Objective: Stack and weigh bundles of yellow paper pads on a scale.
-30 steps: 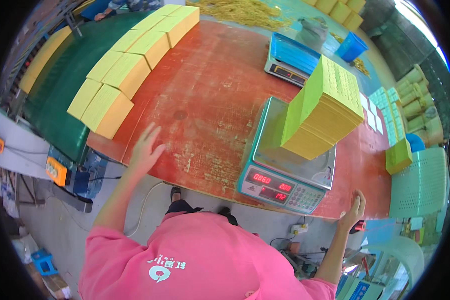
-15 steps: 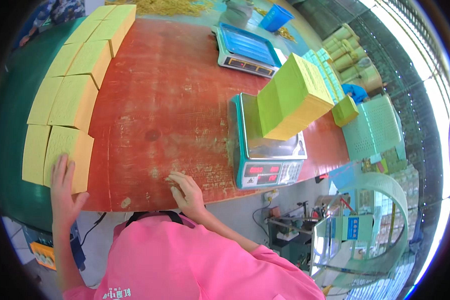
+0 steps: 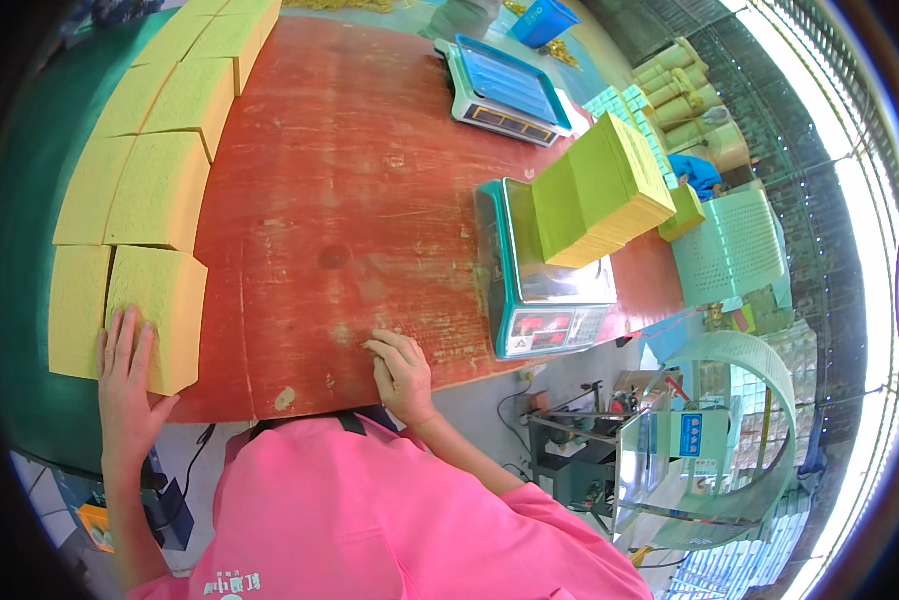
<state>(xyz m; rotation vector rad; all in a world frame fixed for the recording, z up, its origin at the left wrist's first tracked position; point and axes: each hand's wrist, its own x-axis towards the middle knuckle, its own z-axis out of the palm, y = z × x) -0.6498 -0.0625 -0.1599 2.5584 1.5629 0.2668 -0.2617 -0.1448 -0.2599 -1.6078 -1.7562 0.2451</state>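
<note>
hands at near table edge, left on yellow stack

left hand [image 3: 130, 385] lies flat, fingers spread and extended, palm down on the nearest yellow paper stack [image 3: 155, 315] at the near left corner of the red-brown table [image 3: 350, 200]. fingertips rest on the stack's top, thumb angled out toward its near right corner. nothing gripped, just pressing or touching. right hand [image 3: 402, 372] sits on the table's near edge about midway along, fingers loosely curled with tips touching the wood, holding nothing.

yellow stack under the left hand is the closest of a row of yellow stacks [image 3: 160, 130] running away along the table's left side, packed edge to edge. a green surface [image 3: 30, 170] borders them on the far left.

near scale [image 3: 542, 285], teal body with steel pan and a red-lit display facing the person, sits right of the right hand, near but apart. a tall pile of yellow-green sheets [image 3: 600, 195] rests on its pan. second scale [image 3: 505, 90] with a blue top sits further back on the table. person wears a pink shirt [image 3: 370, 510]. pale green plastic chair [image 3: 735, 245] stands beyond the table's right side.
</note>
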